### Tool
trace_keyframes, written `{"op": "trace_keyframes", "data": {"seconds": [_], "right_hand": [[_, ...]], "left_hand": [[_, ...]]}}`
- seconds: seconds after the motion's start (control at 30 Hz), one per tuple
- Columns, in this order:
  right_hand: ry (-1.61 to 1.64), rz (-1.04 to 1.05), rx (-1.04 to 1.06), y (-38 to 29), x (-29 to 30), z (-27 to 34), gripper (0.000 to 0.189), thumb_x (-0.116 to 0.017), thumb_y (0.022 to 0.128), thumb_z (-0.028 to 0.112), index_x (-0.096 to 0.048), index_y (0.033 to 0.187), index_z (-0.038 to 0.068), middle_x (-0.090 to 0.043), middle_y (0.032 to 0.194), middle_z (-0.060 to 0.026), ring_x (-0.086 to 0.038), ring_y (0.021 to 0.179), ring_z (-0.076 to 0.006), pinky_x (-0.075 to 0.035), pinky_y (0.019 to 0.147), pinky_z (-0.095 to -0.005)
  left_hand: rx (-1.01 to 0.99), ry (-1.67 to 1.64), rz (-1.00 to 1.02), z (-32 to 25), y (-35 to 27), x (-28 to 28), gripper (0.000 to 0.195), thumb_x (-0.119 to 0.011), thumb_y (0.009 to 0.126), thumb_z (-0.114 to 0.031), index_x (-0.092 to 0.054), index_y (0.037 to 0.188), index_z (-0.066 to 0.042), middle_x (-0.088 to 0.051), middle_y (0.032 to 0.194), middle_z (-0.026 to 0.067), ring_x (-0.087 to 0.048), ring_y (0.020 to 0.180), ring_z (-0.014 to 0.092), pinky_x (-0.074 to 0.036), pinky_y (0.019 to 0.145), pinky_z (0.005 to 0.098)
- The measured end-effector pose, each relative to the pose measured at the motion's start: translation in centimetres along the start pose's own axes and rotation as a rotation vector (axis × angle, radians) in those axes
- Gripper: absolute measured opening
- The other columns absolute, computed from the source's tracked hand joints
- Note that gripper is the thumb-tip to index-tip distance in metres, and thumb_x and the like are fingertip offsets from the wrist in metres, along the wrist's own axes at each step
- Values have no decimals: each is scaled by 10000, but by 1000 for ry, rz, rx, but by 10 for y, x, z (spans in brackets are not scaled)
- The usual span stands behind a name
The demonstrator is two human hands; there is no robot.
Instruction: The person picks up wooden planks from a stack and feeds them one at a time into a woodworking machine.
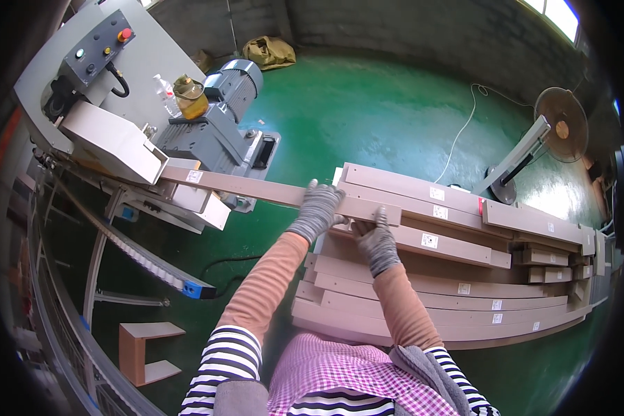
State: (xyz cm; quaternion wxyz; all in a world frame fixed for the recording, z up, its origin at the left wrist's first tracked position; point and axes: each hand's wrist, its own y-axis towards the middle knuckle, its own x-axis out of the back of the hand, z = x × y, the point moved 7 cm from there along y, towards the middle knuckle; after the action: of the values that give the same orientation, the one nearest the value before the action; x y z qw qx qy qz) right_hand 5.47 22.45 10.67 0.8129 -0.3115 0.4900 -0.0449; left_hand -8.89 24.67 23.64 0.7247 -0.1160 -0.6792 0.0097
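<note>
A long, narrow brown panel strip [260, 190] with a label near its far end runs from the white machine housing [117, 140] on the left to the stacks on the right. My left hand [320, 205], in a grey knitted glove, grips the strip with its fingers over the far edge. My right hand [377, 242], gloved alike, holds the strip's near end, thumb on top and the other fingers partly hidden beneath. Below and beyond that end lie stacked labelled strips [442, 242]. The left end of the held strip is hidden at the housing.
A control box [96, 47] with a red button sits above the housing. Beside it are a grey motor [234, 86], a plastic bottle [166, 96] and a jar of yellow liquid [191, 101]. A curved roller conveyor [135, 249] borders the left. A fan [561, 125] stands at right.
</note>
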Motion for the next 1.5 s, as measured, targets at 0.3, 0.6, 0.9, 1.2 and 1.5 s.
{"op": "trace_keyframes", "data": {"seconds": [0.3,0.6,0.9,1.2,1.5], "right_hand": [[-102,-159,320,-16,86,148,434,-726,873,511,-640,1114,160,-690,1046,-48,-653,966,-283,-526,934,-487],[-192,-425,576,-174,303,397,450,-581,906,657,-667,1009,228,-682,836,50,-607,691,-132,-532,615,-308],[400,-53,537,-224,350,348,573,-525,951,592,-604,1192,78,-656,1138,-120,-627,1061,-321,-530,916,-507],[577,-470,418,-204,420,232,447,-638,966,331,-531,1341,112,-628,1256,-114,-608,1141,-318,-527,976,-523],[444,-654,421,-225,464,272,497,-608,987,366,-505,1379,78,-627,1258,-122,-605,1148,-315,-527,974,-502]], "left_hand": [[163,-6,-185,125,-41,-24,1187,-822,625,-620,-238,1568,-199,-305,1572,140,-288,1461,324,-156,1213,520],[-57,121,-379,160,-36,-26,819,-798,534,-372,-559,1279,-130,-555,1136,154,-532,1050,368,-408,903,512],[-207,122,-66,-111,-51,-32,599,-887,495,-521,-647,874,-124,-640,858,106,-637,843,305,-495,760,438],[-428,-45,-102,-246,-151,-75,830,-859,576,-568,-590,1207,-99,-594,1010,137,-581,1024,294,-330,1118,487],[476,34,263,-102,-220,-91,1192,-955,450,-533,-427,1463,-194,-326,1549,106,-253,1475,289,-83,1231,548]]}}
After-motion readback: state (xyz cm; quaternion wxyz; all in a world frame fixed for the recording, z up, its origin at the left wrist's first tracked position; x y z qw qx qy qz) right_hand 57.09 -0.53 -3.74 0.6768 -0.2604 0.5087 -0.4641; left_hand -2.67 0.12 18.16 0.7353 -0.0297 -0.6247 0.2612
